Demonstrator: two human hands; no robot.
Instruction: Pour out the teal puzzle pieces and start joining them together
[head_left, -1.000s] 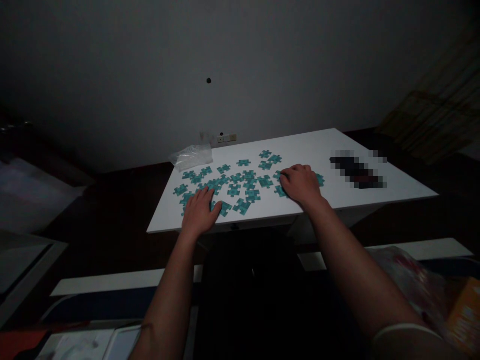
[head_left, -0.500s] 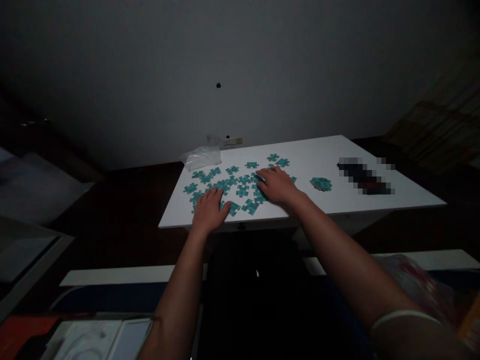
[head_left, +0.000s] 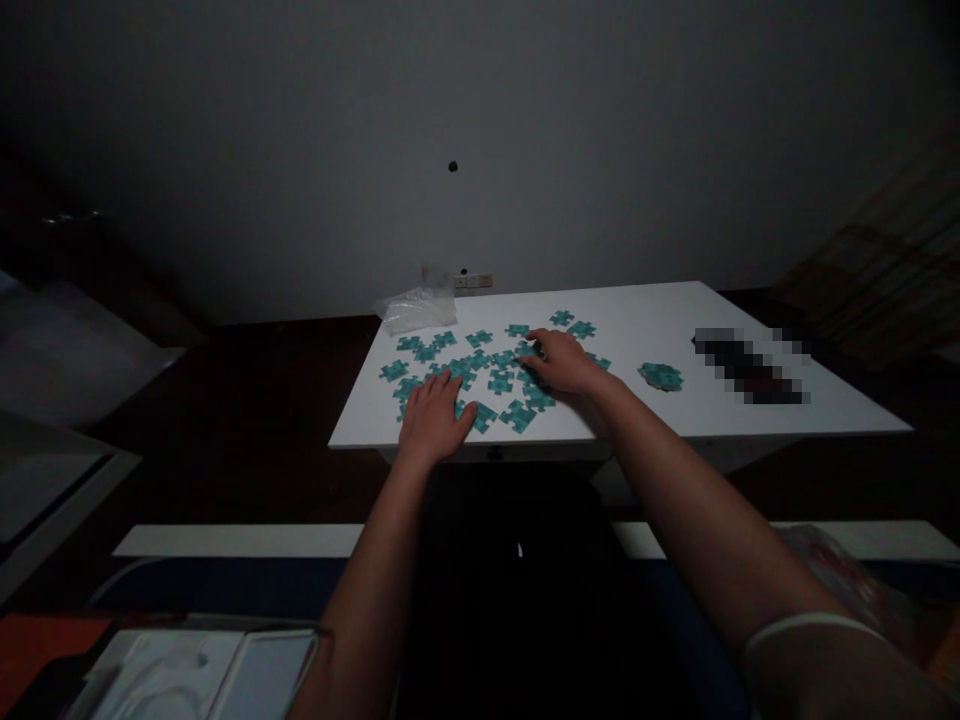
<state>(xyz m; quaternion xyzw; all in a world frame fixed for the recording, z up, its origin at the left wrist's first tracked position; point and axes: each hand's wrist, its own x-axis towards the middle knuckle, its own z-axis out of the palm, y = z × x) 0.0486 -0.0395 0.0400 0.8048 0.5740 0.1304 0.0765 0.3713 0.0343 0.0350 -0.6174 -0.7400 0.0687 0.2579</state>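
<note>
Puzzle pieces (head_left: 500,381), teal and knobbed, lie scattered on the smooth white table (head_left: 780,415), with a small stacked pile (head_left: 661,376) toward its right end. Left hand (head_left: 431,420) rests open on the pieces; right hand (head_left: 562,362) lies flat among them, fingers extended, neither visibly holding anything

Dim grey wall (head_left: 480,120) (w/ socket (head_left: 474,281))
</note>
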